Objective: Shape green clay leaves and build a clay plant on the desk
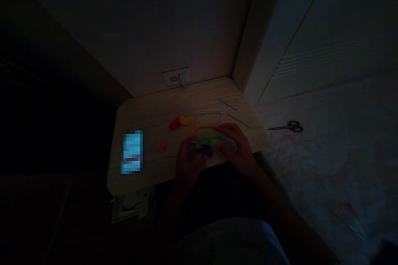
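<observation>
In dim light, my left hand [189, 163] is closed at the left side of a small soft-looking green piece [209, 140] with a dark purple lump [207, 150] below it. Its thumb lies against the purple lump. My right hand [238, 149] curves round the other side of the same piece, fingers bent. An orange-yellow strip [203, 126] arches just beyond, its ends near the fingers of both hands. Behind it lie an orange lump [186, 121] and a red lump [174, 123], touching each other. A pink lump [161, 146] sits left of my left hand.
Several thin blue sticks [239, 121] lie toward the back right of the small wooden table [139, 112]. A lit phone [132, 152] rests on its left. Scissors [286, 127] lie on a pale surface to the right. Behind is a wall socket [176, 77].
</observation>
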Available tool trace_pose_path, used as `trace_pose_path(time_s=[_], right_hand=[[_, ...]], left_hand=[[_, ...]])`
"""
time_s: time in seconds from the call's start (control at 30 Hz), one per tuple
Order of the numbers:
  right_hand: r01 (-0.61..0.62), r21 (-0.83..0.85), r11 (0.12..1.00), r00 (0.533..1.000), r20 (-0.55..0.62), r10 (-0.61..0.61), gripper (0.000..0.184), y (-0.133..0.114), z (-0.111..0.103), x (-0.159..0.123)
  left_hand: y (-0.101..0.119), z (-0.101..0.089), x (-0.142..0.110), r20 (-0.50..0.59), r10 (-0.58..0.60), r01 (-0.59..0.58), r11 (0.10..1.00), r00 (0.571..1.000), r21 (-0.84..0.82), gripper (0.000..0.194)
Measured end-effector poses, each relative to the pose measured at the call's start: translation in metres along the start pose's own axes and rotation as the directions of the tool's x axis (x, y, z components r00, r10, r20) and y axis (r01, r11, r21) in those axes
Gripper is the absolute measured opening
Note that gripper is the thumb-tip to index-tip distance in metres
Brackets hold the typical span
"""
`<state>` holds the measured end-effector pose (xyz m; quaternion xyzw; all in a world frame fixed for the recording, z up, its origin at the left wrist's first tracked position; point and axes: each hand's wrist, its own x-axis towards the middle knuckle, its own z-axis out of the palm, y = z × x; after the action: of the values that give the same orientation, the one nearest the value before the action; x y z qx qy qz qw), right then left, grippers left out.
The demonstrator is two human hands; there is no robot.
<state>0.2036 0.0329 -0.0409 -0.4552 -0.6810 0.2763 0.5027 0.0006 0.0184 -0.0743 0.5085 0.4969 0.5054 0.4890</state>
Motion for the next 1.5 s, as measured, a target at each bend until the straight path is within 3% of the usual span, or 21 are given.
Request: trace_pose_path(time_s=[0.17, 0.37, 0.77, 0.9, 1.03, 1.13, 1.33, 1.5], right_hand=[[0.007, 0.008, 1.0, 1.0, 0.02, -0.007, 0.026, 0.002, 0.003, 0.0], [-0.002, 0.0, 1.0, 0.999, -0.037, 0.002, 0.019, 0.004, 0.007, -0.002], [0.037, 0.0, 0.999, 0.999, -0.002, -0.037, 0.033, 0.004, -0.003, -0.008], [-0.028, -0.021, 0.999, 0.997, -0.079, 0.026, 0.034, 0.011, -0.006, -0.015], [-0.085, 0.039, 0.996, 0.996, 0.037, 0.084, 0.052, 0.017, 0.004, -0.026], [-0.202, 0.159, 0.966, 0.979, 0.068, 0.194, 0.069, 0.02, 0.018, -0.031], [-0.444, 0.414, 0.795, 0.885, 0.061, 0.462, 0.054, 0.025, 0.04, -0.023], [-0.52, 0.255, 0.816, 0.836, -0.047, 0.547, 0.045, 0.02, 0.041, -0.008]], left_hand=[[-0.002, 0.002, -0.002, -0.008, 0.018, -0.018, 1.0, 1.0, 0.003, 0.064], [-0.005, 0.008, -0.004, -0.051, 0.051, -0.053, 0.998, 0.997, -0.035, 0.063], [-0.002, 0.009, -0.002, -0.104, 0.023, -0.026, 0.999, 0.994, -0.027, 0.055], [0.0, 0.01, -0.001, -0.125, 0.028, -0.029, 1.0, 0.992, -0.007, 0.053], [-0.002, 0.015, -0.004, -0.134, 0.074, -0.071, 0.997, 0.988, 0.026, 0.053], [-0.005, 0.02, -0.008, -0.131, 0.077, -0.066, 0.994, 0.988, 0.089, 0.053], [-0.007, 0.018, -0.017, -0.131, 0.091, -0.066, 0.98, 0.987, 0.186, 0.044], [-0.005, -0.003, -0.015, -0.152, 0.25, -0.183, 0.915, 0.956, 0.359, 0.02]])
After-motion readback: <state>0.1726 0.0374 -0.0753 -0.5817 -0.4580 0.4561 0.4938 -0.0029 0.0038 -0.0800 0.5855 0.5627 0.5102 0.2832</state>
